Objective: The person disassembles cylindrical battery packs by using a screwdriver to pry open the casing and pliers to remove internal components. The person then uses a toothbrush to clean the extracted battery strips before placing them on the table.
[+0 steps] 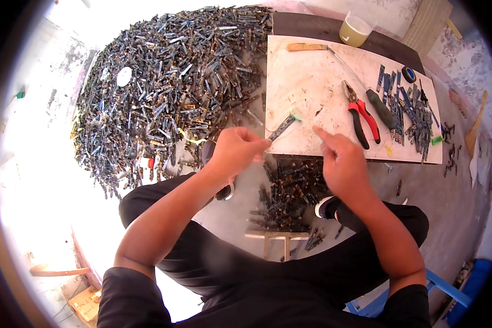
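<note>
My left hand (239,148) is closed, pinching one end of a narrow dark circuit board strip (282,129). The strip slants up to the right over the white board (295,71), and its far end looks greenish. Just right of it is my right hand (344,161), index finger stretched toward the strip and the other fingers curled; nothing shows in it. Red-and-black pliers (364,116) lie beyond that hand. Beside them is a dark-handled screwdriver (380,108), and farther back a tool with a wooden handle (306,47).
A huge heap of similar strips (169,87) covers the floor at left. A smaller pile (292,191) lies between my legs by a small wooden stool (276,236). More strips (418,123) and a roll of tape (409,74) rest on the board's right. A yellowish cup (355,30) stands behind.
</note>
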The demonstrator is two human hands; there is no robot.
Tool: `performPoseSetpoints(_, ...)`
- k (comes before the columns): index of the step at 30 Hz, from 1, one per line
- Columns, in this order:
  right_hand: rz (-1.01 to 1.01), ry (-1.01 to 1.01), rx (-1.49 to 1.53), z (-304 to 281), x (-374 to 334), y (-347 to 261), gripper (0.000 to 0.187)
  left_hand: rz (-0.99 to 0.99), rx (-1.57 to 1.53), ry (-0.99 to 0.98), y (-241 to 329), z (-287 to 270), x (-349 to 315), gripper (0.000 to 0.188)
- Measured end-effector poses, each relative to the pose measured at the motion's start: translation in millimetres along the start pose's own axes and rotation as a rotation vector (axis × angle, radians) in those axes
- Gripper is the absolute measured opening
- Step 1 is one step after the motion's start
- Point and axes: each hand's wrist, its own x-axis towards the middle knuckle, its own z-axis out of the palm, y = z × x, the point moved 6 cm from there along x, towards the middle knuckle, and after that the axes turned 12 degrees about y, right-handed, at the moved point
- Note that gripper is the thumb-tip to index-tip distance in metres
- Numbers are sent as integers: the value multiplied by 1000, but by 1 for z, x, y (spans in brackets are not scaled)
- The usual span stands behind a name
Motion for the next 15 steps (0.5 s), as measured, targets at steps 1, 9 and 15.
performPoseSetpoints(1, 28, 20, -27, -4, 7, 3, 45, 4, 3, -1, 1, 1, 0, 22)
performPoseSetpoints(9, 68, 58, 0, -12, 7, 4, 40, 3, 5, 3, -1, 1, 1, 22)
performPoseSetpoints(15, 38, 14, 51, -3, -3, -2, 42, 3, -14, -5, -4, 2, 3, 22)
